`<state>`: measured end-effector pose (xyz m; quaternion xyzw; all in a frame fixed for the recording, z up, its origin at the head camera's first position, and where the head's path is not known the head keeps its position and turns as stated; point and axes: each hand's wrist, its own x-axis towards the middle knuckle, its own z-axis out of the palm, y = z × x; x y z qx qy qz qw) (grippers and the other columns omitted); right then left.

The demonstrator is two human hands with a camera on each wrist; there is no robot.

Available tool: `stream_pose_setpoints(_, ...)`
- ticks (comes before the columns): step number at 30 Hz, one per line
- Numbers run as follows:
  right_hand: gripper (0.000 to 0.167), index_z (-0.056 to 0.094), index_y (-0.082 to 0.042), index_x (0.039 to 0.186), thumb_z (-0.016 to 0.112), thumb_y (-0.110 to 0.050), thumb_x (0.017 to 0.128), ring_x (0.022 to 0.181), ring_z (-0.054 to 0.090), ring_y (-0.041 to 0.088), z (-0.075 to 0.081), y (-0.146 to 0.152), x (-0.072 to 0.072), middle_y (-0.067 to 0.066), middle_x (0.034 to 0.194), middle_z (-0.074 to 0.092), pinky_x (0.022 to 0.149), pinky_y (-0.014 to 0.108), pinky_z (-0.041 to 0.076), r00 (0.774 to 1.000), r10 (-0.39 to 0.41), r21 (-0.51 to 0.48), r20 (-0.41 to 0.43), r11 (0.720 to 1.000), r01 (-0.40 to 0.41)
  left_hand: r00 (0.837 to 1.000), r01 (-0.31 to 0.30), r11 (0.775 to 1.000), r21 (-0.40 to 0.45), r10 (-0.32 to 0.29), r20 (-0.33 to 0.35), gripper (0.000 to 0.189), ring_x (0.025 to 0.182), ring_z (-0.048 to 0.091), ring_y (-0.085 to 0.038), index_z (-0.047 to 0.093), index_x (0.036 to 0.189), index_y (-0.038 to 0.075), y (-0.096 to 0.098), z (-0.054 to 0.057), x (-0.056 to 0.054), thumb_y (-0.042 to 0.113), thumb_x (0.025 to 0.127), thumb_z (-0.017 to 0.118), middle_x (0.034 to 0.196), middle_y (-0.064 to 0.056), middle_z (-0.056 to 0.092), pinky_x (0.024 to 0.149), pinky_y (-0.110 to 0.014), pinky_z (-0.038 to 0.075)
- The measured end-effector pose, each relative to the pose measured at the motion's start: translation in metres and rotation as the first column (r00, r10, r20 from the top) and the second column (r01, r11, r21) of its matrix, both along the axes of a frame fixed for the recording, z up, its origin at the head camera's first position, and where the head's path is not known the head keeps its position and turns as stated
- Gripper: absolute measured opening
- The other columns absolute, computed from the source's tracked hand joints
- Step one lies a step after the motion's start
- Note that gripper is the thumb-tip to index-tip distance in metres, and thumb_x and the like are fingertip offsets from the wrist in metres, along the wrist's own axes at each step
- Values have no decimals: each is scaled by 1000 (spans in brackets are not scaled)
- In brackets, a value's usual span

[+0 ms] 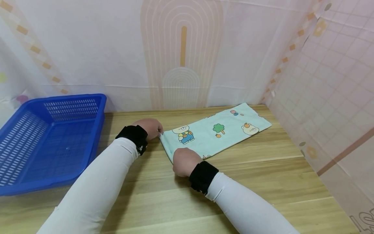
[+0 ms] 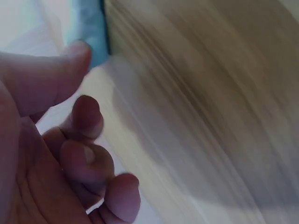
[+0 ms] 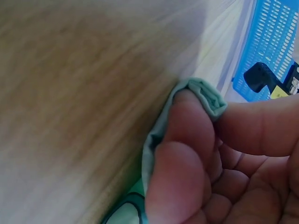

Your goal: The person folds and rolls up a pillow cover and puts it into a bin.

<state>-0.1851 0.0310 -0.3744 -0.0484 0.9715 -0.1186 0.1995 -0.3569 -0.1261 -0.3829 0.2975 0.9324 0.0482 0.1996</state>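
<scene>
A mint-green cloth (image 1: 201,138) printed with cartoon bears and a tree lies as a long folded strip, slanting away to the right. At its far left corner my left hand (image 1: 149,127) pinches the edge; in the left wrist view the thumb lies against the cloth end (image 2: 91,35) while the other fingers curl below it. My right hand (image 1: 186,161) grips the near left corner. The right wrist view shows a narrow turned-over roll of cloth (image 3: 205,93) between thumb and fingers, with several layers visible at its end.
On the left stands a blue plastic basket (image 1: 100,126) with slotted walls. Behind the wooden table (image 1: 157,198) hangs a patterned pale sheet (image 1: 122,48), and another patterned wall (image 1: 327,97) borders the right side.
</scene>
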Motion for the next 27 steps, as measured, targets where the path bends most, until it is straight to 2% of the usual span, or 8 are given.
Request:
stream_pose_setpoints(4, 29, 63, -10, 69, 66, -11, 98, 57, 50, 17, 0, 1, -1, 0, 64, 53, 53, 28, 43, 1000, 12, 5, -1, 1000, -12, 1000, -18, 1000, 15, 18, -2, 21, 82, 58, -19, 74, 88, 15, 4, 5, 6, 12, 100, 57, 86, 0, 66, 76, -33, 47)
stream_pose_setpoints(7, 16, 65, -6, 82, 66, -10, 98, 59, 51, 17, -1, 2, -1, 1, 68, 54, 54, 28, 44, 1000, 5, -12, -3, 1000, -5, 999, -44, 999, 29, 43, 30, 24, 78, 55, -17, 70, 82, 14, 6, 7, 8, 11, 100, 54, 79, 2, 60, 74, -31, 46)
stream_pose_setpoints(9, 12, 66, -5, 86, 65, -9, 98, 59, 51, 17, -1, 2, -1, 1, 69, 55, 54, 27, 44, 1000, 5, -16, -5, 1000, -5, 997, -56, 998, 43, 54, 48, 29, 71, 51, -16, 62, 72, 15, 6, 6, 8, 10, 99, 52, 72, 3, 54, 69, -28, 44)
stream_pose_setpoints(11, 13, 65, -5, 86, 65, -9, 98, 59, 51, 17, -1, 2, -1, 1, 68, 55, 54, 27, 44, 1000, 7, -13, -9, 1000, -8, 996, -64, 996, 64, 60, 63, 33, 64, 46, -14, 52, 65, 17, 5, 4, 6, 10, 98, 52, 65, 4, 47, 64, -26, 41)
stream_pose_setpoints(14, 25, 65, -8, 74, 65, -10, 99, 58, 50, 17, -1, 2, -1, 1, 66, 54, 54, 27, 44, 1000, 24, 8, -14, 1000, -24, 996, -62, 993, 97, 56, 70, 39, 58, 41, -12, 42, 59, 19, 3, 1, 4, 13, 95, 53, 58, 6, 41, 59, -25, 38)
stream_pose_setpoints(18, 29, 62, -10, 69, 65, -10, 99, 58, 50, 16, 0, 2, 0, 0, 66, 53, 53, 27, 44, 1000, 23, 17, -20, 1000, -23, 994, -79, 988, 129, 68, 87, 40, 58, 41, -12, 42, 57, 19, 0, -3, 1, 17, 95, 56, 58, 7, 40, 61, -25, 39)
stream_pose_setpoints(27, 24, 63, -10, 74, 67, -12, 98, 56, 51, 17, -1, 0, -1, 0, 65, 55, 50, 29, 43, 1000, -16, 19, -14, 1000, 17, 992, -106, 985, 137, 96, 80, 45, 54, 39, -11, 41, 53, 19, 2, -6, -1, 17, 92, 62, 54, 8, 39, 57, -24, 36)
